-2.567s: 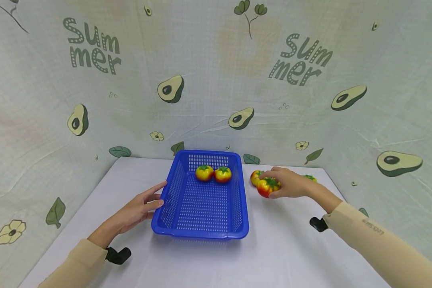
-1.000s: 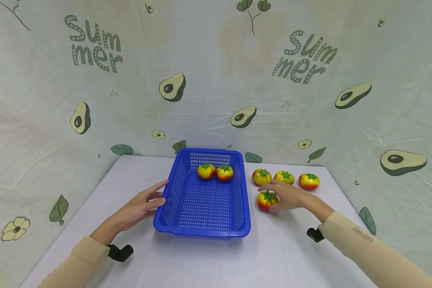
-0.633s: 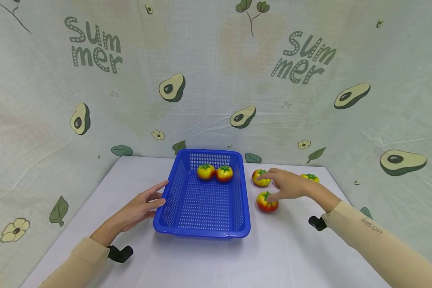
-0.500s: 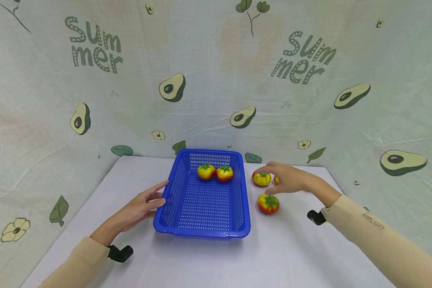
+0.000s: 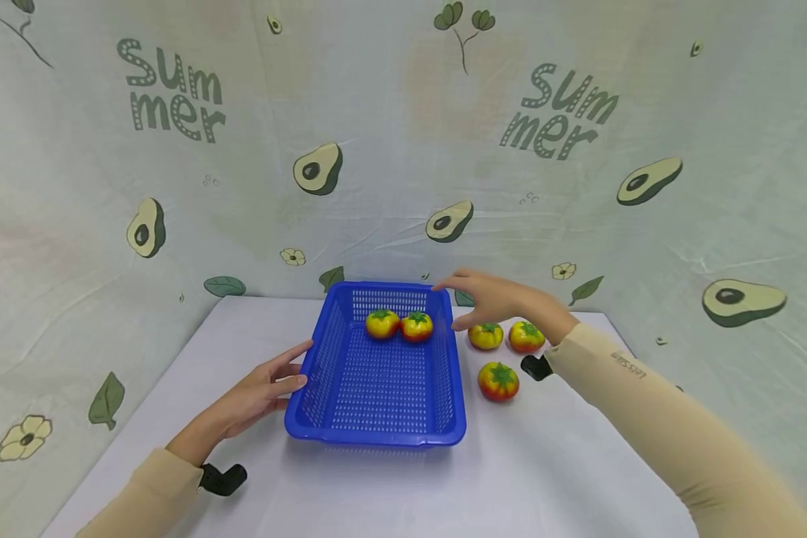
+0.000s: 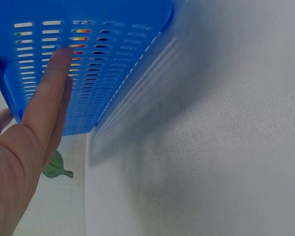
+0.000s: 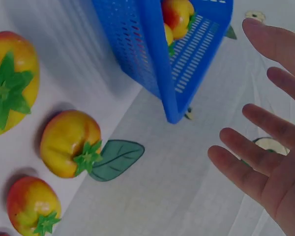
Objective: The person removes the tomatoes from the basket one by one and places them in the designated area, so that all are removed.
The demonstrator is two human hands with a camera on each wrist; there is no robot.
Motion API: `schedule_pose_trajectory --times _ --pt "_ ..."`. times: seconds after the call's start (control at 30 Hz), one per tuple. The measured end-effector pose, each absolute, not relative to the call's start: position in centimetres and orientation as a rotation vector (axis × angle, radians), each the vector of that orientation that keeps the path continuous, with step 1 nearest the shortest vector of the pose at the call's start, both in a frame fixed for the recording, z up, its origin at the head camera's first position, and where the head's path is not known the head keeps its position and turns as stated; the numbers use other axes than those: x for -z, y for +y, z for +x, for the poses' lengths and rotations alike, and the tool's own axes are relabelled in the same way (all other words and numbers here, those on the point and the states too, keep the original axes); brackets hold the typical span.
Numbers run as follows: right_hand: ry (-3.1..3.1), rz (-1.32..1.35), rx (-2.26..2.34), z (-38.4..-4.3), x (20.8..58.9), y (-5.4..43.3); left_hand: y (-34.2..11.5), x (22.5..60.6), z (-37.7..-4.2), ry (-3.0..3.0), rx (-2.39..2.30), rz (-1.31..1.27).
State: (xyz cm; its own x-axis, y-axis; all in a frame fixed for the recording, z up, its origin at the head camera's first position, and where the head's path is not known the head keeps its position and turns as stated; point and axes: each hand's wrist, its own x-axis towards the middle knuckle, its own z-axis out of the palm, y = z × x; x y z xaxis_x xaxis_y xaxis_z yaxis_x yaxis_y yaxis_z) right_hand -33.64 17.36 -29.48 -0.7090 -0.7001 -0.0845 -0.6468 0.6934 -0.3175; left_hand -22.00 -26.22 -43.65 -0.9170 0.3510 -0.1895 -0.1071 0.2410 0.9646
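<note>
A blue plastic basket (image 5: 376, 388) stands on the white table. Inside, near its back wall, two red-and-yellow tomatoes (image 5: 382, 324) with green tops sit side by side. My left hand (image 5: 258, 392) rests against the basket's left side, and in the left wrist view its fingers (image 6: 49, 93) lie straight along the slotted outer wall. Raised at the back right corner of the basket is my right hand (image 5: 487, 297), fingers spread and holding nothing. Just right of the basket lie a front tomato (image 5: 498, 382) and two behind it, a left one (image 5: 486, 336) and a right one (image 5: 527, 337).
In the right wrist view, the edge of another tomato (image 7: 0, 234) shows at the bottom left. A patterned cloth (image 5: 376, 239) hangs behind the table (image 5: 242, 329) and along both sides. The right sleeve (image 5: 645, 403) crosses over the table's right part.
My right hand has set the front tomato down nearer me and let go. It has then risen and moved left to the basket's back corner. The left hand stays put.
</note>
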Motion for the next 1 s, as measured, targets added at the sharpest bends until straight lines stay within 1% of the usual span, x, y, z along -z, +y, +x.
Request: schedule_pose_trajectory --times 0.17,0.4,0.6,0.8,1.0 --pt "2.682 -1.098 0.360 -35.1 29.6 15.1 -26.1 43.7 -22.1 2.152 -1.729 0.233" --pt "2.664 -1.011 0.354 -37.2 30.7 11.8 -26.1 43.5 -22.1 2.153 -1.726 0.239" --pt "2.648 -1.056 0.369 -38.8 32.0 8.7 -26.1 43.4 -22.0 2.145 -1.737 0.228" --pt "2.633 -1.048 0.445 -39.6 34.0 6.7 -26.2 43.6 -21.9 2.135 -1.746 0.222" --pt "2.592 -0.969 0.515 -39.6 36.3 5.4 -26.2 43.8 -21.9 2.133 -1.748 0.211"
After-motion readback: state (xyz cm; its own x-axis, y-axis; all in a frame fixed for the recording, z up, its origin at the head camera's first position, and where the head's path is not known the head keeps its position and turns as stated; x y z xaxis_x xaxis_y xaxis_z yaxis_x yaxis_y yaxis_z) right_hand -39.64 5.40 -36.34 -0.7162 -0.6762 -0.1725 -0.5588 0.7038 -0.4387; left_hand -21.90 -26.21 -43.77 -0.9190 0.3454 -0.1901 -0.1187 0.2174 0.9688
